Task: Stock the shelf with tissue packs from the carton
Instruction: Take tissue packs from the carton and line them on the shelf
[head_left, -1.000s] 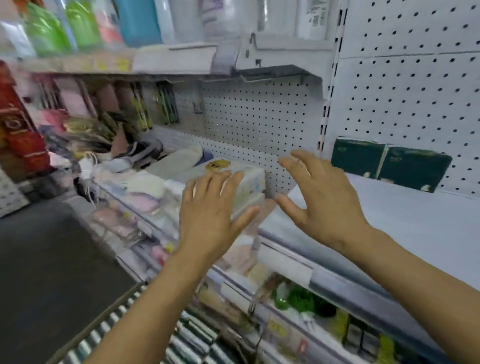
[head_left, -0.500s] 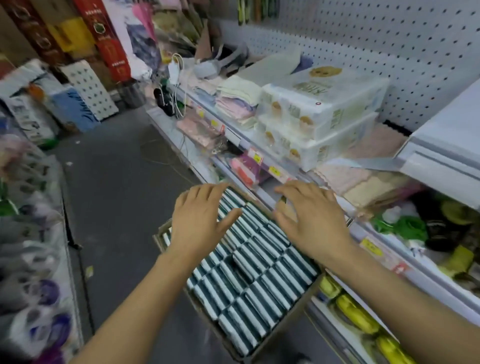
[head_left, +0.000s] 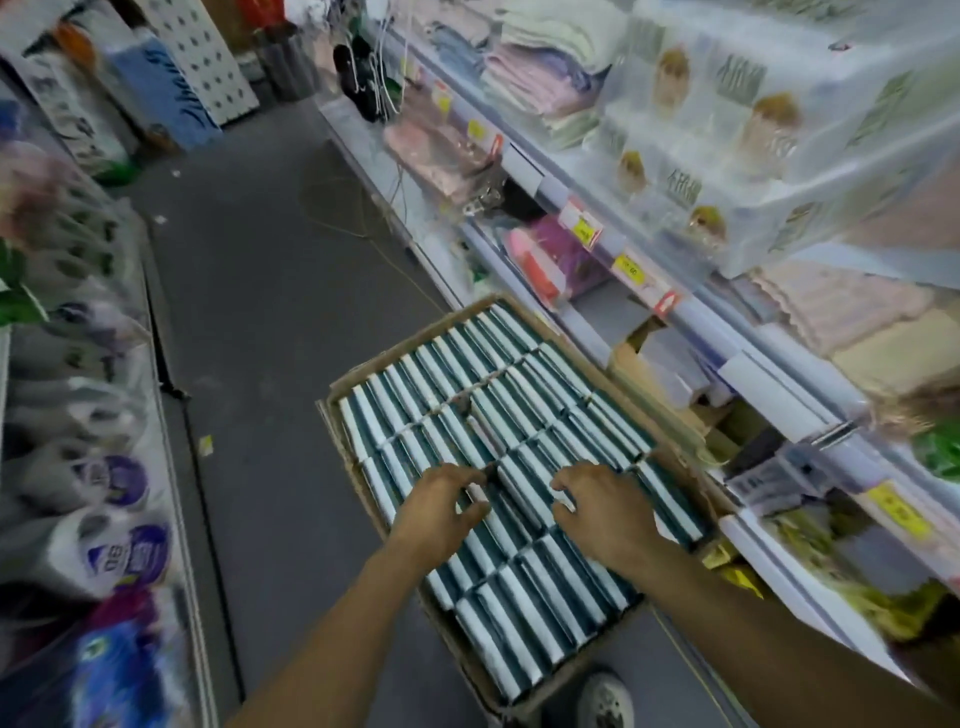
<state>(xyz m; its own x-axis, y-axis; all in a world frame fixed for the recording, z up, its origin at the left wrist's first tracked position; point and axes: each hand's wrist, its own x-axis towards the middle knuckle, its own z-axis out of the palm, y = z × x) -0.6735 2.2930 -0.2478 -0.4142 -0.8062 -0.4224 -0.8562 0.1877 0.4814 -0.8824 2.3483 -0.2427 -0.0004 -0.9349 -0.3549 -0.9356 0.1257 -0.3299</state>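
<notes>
Dark-green-and-white tissue packs (head_left: 498, 415) fill the open brown cardboard carton (head_left: 340, 387) on the floor. Both hands have dropped from the shelf: left hand (head_left: 441, 501) and right hand (head_left: 605, 512) curl their fingers (head_left: 563, 506) into the rows, starting another pickup.

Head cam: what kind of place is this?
Most likely a retail shop aisle: shelves edged with yellow price tags, packaged goods on both sides, and an open carton of tissue packs on the floor.
</notes>
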